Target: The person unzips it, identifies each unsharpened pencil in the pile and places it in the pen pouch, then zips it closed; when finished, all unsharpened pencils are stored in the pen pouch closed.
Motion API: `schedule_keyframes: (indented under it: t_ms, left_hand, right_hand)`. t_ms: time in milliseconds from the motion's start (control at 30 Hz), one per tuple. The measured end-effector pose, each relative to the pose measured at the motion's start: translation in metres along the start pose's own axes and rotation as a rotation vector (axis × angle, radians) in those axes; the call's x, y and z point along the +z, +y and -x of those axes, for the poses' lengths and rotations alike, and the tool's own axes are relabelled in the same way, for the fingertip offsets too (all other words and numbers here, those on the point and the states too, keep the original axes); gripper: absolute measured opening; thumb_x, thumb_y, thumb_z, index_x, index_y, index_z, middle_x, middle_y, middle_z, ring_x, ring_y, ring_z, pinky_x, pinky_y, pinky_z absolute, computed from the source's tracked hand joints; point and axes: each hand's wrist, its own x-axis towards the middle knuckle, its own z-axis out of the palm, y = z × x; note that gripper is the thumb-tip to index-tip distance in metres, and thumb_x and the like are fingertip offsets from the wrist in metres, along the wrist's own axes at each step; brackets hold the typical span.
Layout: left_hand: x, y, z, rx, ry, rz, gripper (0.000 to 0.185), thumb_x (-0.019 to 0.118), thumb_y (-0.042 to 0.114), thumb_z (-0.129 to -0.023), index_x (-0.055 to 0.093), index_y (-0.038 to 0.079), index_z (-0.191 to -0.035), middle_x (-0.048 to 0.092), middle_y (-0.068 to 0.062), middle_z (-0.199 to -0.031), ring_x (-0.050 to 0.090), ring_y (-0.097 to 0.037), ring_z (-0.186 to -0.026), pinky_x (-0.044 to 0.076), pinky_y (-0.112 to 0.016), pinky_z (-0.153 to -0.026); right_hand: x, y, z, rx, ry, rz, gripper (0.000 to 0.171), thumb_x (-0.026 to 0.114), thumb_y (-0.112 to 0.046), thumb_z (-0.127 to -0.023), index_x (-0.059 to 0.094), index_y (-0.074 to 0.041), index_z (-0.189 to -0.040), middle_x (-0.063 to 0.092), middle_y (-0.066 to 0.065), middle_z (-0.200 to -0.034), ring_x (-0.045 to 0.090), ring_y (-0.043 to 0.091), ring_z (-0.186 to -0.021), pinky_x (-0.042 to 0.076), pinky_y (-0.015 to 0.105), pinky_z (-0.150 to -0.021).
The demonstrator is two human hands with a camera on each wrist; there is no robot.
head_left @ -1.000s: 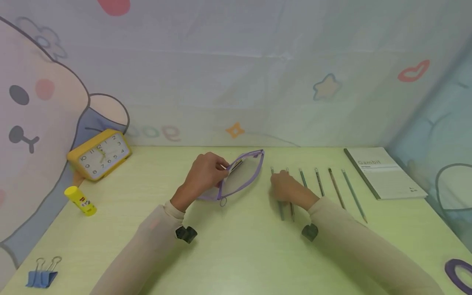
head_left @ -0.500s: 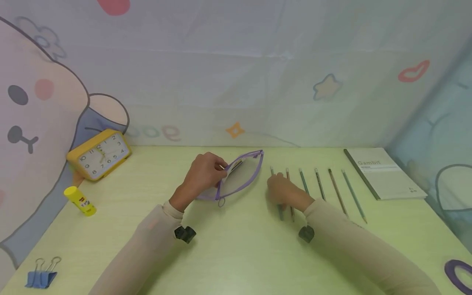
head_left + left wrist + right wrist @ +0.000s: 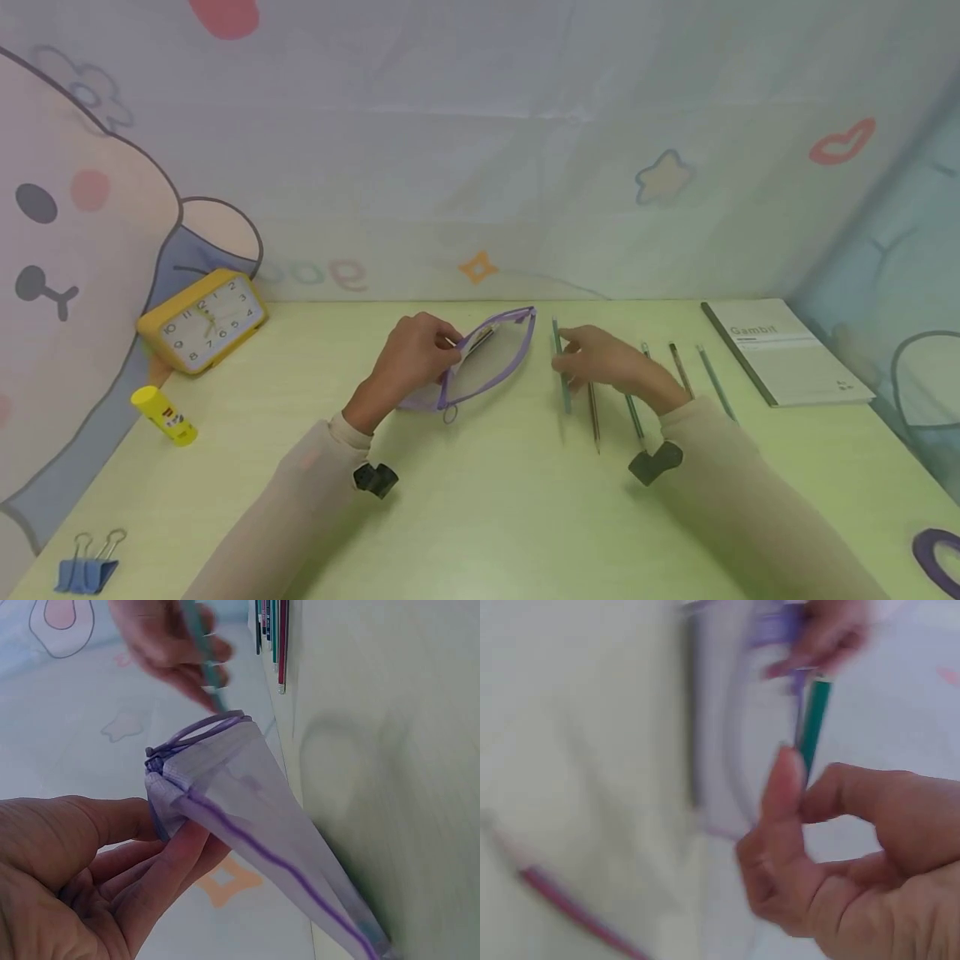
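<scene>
My left hand [image 3: 416, 354] pinches one edge of a see-through mesh pencil pouch [image 3: 247, 795] with purple trim, keeping its mouth spread apart. Something slim and dark, like a pencil, shows inside the pouch. My right hand [image 3: 600, 358] pinches a green pencil [image 3: 561, 367], lifted over the table just right of the pouch. In the right wrist view thumb and fingertips meet on this green pencil [image 3: 815, 720]. Below the right hand lies a dark red pencil [image 3: 594, 417], its tip toward me.
Several more pencils lie in a row, among them a teal pencil [image 3: 716, 379]. A notebook [image 3: 787, 354] lies at the back right, a purple tape roll [image 3: 933, 558] at front right. Leftward are a yellow clock [image 3: 202, 321], a glue stick [image 3: 163, 415] and blue binder clips [image 3: 86, 575].
My right hand has picked up the leftmost pencil from the row and raised it off the table. The left hand still holds the pouch, almost unmoved.
</scene>
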Motion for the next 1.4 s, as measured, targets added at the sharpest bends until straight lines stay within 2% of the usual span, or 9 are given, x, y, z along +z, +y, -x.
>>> schedule_keyframes:
  t_ms: [200, 300, 433, 533, 633, 767, 1000, 1233, 1400]
  left_hand:
    - [0.001, -0.004, 0.001, 0.001, 0.005, 0.009, 0.025, 0.065, 0.005, -0.091, 0.075, -0.003, -0.113, 0.078, -0.02, -0.1, 0.074, -0.02, -0.06, 0.06, -0.028, -0.057]
    - [0.001, -0.005, 0.0, 0.01, 0.006, 0.009, 0.025, 0.064, 0.005, -0.092, 0.075, -0.003, -0.112, 0.078, -0.02, -0.099, 0.074, -0.019, -0.059, 0.06, -0.027, -0.056]
    - [0.0, -0.005, -0.001, 0.01, 0.013, 0.007, 0.024, 0.064, 0.006, -0.092, 0.075, -0.002, -0.112, 0.078, -0.02, -0.099, 0.074, -0.02, -0.06, 0.06, -0.027, -0.056]
    - [0.0, -0.004, -0.001, 0.007, 0.014, 0.001, 0.024, 0.065, 0.006, -0.092, 0.076, -0.002, -0.112, 0.078, -0.02, -0.1, 0.074, -0.019, -0.06, 0.06, -0.028, -0.056]
    - [0.001, -0.005, -0.002, 0.007, 0.009, -0.008, 0.024, 0.065, 0.007, -0.092, 0.076, -0.001, -0.111, 0.078, -0.02, -0.099, 0.074, -0.018, -0.059, 0.06, -0.027, -0.056]
    - [0.001, -0.004, -0.002, 0.022, 0.008, -0.015, 0.024, 0.064, 0.007, -0.092, 0.076, -0.001, -0.11, 0.078, -0.019, -0.098, 0.074, -0.018, -0.06, 0.06, -0.027, -0.056]
    - [0.0, -0.003, -0.003, 0.046, 0.017, -0.039, 0.022, 0.065, 0.008, -0.092, 0.077, -0.001, -0.108, 0.079, -0.017, -0.096, 0.075, -0.019, -0.063, 0.059, -0.027, -0.056]
    - [-0.001, -0.002, -0.003, 0.039, 0.015, -0.035, 0.022, 0.064, 0.008, -0.092, 0.077, -0.001, -0.108, 0.079, -0.017, -0.096, 0.075, -0.019, -0.062, 0.059, -0.027, -0.056]
    - [-0.002, -0.002, -0.004, 0.028, 0.009, -0.024, 0.023, 0.064, 0.008, -0.092, 0.076, -0.002, -0.109, 0.079, -0.018, -0.096, 0.075, -0.018, -0.06, 0.059, -0.026, -0.055]
  right_hand:
    - [-0.018, -0.025, 0.019, -0.089, -0.052, -0.453, 0.058, 0.05, -0.012, -0.099, 0.036, 0.004, -0.153, 0.037, 0.013, -0.158, 0.06, 0.022, -0.121, 0.051, 0.027, -0.095]
    - [-0.018, -0.036, 0.022, -0.088, -0.212, -0.676, 0.05, 0.048, -0.005, -0.1, 0.041, 0.009, -0.147, 0.044, 0.012, -0.146, 0.064, 0.016, -0.107, 0.055, 0.018, -0.078]
    - [-0.008, -0.043, 0.009, -0.046, -0.375, -0.798, 0.058, 0.044, -0.002, -0.102, 0.025, 0.009, -0.155, 0.049, 0.014, -0.128, 0.065, 0.011, -0.092, 0.056, 0.015, -0.071]
    - [0.003, -0.043, -0.008, -0.027, -0.363, -0.765, 0.053, 0.044, 0.0, -0.102, 0.028, 0.014, -0.15, 0.047, 0.013, -0.124, 0.062, 0.009, -0.087, 0.056, 0.015, -0.074]
    - [0.014, -0.042, -0.024, -0.026, -0.304, -0.696, 0.025, 0.046, 0.001, -0.101, 0.052, 0.012, -0.123, 0.049, 0.01, -0.118, 0.061, 0.009, -0.087, 0.057, 0.018, -0.077]
    - [0.025, -0.045, -0.039, -0.072, -0.248, -0.534, 0.01, 0.051, 0.001, -0.099, 0.061, 0.001, -0.097, 0.059, 0.006, -0.108, 0.062, 0.012, -0.091, 0.057, 0.021, -0.08]
    - [0.037, -0.056, -0.053, -0.02, -0.195, -0.378, 0.012, 0.057, -0.007, -0.099, 0.065, 0.002, -0.096, 0.067, 0.003, -0.093, 0.064, 0.011, -0.082, 0.055, 0.025, -0.08]
    - [0.038, -0.06, -0.053, 0.048, -0.224, -0.553, 0.033, 0.048, -0.003, -0.101, 0.051, 0.018, -0.127, 0.056, 0.025, -0.134, 0.07, 0.021, -0.099, 0.06, 0.025, -0.087]
    - [0.037, -0.063, -0.033, -0.045, -0.209, -0.387, 0.042, 0.052, -0.012, -0.102, 0.049, 0.009, -0.139, 0.05, 0.027, -0.144, 0.069, 0.028, -0.109, 0.06, 0.03, -0.09]
